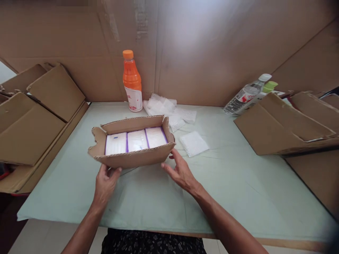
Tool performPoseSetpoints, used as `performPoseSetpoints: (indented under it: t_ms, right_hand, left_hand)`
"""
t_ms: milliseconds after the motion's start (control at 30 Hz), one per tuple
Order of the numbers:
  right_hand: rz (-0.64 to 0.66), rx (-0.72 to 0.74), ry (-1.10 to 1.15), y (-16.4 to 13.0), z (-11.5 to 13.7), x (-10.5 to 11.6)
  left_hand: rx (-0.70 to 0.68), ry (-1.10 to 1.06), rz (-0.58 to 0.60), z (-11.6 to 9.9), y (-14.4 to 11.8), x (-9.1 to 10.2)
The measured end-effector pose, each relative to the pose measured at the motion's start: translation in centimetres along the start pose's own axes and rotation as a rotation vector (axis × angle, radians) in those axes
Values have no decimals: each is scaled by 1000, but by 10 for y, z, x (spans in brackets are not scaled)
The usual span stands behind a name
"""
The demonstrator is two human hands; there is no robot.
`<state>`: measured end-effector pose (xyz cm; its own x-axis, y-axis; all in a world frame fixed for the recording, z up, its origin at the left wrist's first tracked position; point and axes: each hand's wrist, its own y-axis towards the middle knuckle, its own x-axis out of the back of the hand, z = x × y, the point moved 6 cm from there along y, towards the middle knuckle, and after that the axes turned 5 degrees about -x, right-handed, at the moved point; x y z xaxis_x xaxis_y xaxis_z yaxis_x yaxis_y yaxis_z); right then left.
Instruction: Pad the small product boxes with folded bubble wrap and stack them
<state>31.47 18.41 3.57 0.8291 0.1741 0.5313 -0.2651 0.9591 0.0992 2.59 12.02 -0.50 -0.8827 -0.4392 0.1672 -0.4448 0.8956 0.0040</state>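
A low, open cardboard box (137, 158) with ragged cut edges is between my hands. Inside it, three white packs with purple edges (137, 140) lie side by side. My left hand (104, 183) grips the box's lower front edge near its left end, thumb against the front wall and fingers partly hidden beneath. At the lower right corner, my right hand (182, 171) holds on with fingers at the end wall and thumb by the front. Whether the box's bottom touches the table cannot be seen. Just right of the box lies a flat white pad (194, 143).
Crumpled clear wrappers (169, 109) lie behind the box, beside an upright orange bottle (132, 83). Flapped cardboard boxes stand at the left (34, 116) and right (286, 123). A clear bottle (247, 94) leans near the right one. Cardboard walls (212, 53) back the cloth-covered table (238, 197).
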Motion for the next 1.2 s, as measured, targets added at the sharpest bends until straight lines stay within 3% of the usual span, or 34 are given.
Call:
performPoseSetpoints:
  t_ms: [167,300,400,533,633,733,833,967,1067,1200]
  right_hand:
    - [-71,-84,22,30,-20,33]
    - [-169,-92,-180,30,-39,80]
    - [-296,-185,-377,26,-65,103]
    - [-352,-244,-427,20,-92,109]
    - [-411,-268,-355,0,-92,119]
    - [-453,-249,-243,-35,-72,124]
    - [-418,-162,-76,-71,-39,101]
    - [-136,-95,112,-100,-5,24]
    - [-86,-164,243,-109,0,-14]
    - [-22,-233,375,-108,0,-30]
  left_hand:
    - [-113,-6,111,-24,43,-50]
    - [-108,-7,180,-20,51,-60]
    - [-32,-43,118,-4,27,-49]
    - [28,-92,61,10,-23,-38]
    - [63,-54,203,5,-53,-47]
    - [124,-81,403,-7,-73,-68]
    - [237,-265,592,-20,-89,-98]
    - [317,-537,726,-36,-105,-129]
    - [303,-589,666,-38,-108,-128]
    - [280,-542,564,-29,-110,-113]
